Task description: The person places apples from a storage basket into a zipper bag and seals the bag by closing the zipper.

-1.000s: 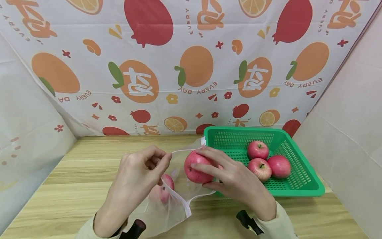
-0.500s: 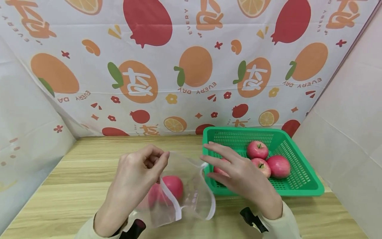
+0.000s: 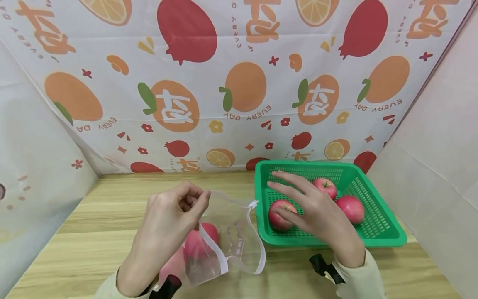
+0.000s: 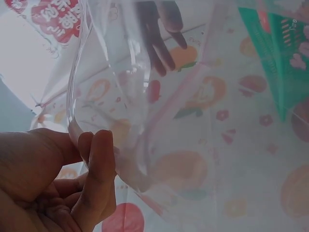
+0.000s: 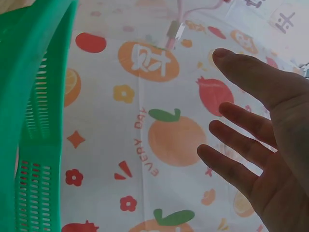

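In the head view my left hand (image 3: 169,232) pinches the rim of a clear plastic zip bag (image 3: 239,241) between thumb and fingers. The bag's mouth gapes to the right, up to its slider (image 3: 253,204). A red apple (image 3: 201,241) shows through the plastic, and another lies lower left, partly behind my wrist. My right hand (image 3: 317,209) is over a green basket (image 3: 386,242), fingers spread and holding nothing. Below its fingers is an apple (image 3: 281,218). In the right wrist view the right hand (image 5: 260,140) is also spread wide.
More apples are in the basket, one (image 3: 351,209) at the right and one (image 3: 325,187) at the back, partly behind my hand. The wooden table (image 3: 112,216) ends at a fruit-printed cloth (image 3: 209,95). A pale side panel (image 3: 437,174) stands right of the basket.
One second ago my right hand held an apple at the bag's mouth. It has let go and moved right over the basket. The apples in the bag have shifted left.
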The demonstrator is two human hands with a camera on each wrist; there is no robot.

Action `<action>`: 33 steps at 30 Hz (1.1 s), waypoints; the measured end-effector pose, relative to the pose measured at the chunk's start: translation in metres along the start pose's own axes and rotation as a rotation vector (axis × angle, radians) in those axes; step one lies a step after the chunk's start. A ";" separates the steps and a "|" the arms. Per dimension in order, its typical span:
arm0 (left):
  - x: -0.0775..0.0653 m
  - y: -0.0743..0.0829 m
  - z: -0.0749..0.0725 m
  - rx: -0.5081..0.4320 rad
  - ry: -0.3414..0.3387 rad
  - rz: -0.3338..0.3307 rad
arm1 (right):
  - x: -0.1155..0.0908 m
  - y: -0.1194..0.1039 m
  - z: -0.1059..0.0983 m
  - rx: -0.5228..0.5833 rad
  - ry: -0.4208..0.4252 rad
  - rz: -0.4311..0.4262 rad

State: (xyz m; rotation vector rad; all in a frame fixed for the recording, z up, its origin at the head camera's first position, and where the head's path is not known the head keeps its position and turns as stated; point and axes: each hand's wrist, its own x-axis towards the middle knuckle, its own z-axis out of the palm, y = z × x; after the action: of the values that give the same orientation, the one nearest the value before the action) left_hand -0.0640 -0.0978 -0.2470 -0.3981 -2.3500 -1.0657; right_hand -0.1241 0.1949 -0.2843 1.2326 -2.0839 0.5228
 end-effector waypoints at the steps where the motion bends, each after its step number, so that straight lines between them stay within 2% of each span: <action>1: 0.000 0.000 0.000 0.001 0.001 0.000 | -0.001 0.002 0.001 0.005 -0.006 0.010; 16: -0.001 -0.003 -0.002 -0.011 -0.004 -0.020 | -0.002 0.023 -0.006 -0.042 -0.150 0.165; 22: -0.001 -0.004 -0.003 -0.018 -0.005 -0.004 | -0.001 0.025 -0.010 -0.036 -0.218 0.243; 28: -0.002 -0.004 -0.004 -0.018 -0.010 0.006 | 0.004 0.029 -0.012 -0.049 -0.333 0.319; 33: -0.003 -0.003 -0.004 -0.019 -0.010 0.009 | 0.008 0.036 -0.009 -0.051 -0.456 0.340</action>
State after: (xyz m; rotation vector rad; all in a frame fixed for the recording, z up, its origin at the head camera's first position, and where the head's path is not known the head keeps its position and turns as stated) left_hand -0.0619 -0.1034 -0.2481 -0.4213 -2.3464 -1.0854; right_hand -0.1555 0.2127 -0.2723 1.0416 -2.7006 0.3537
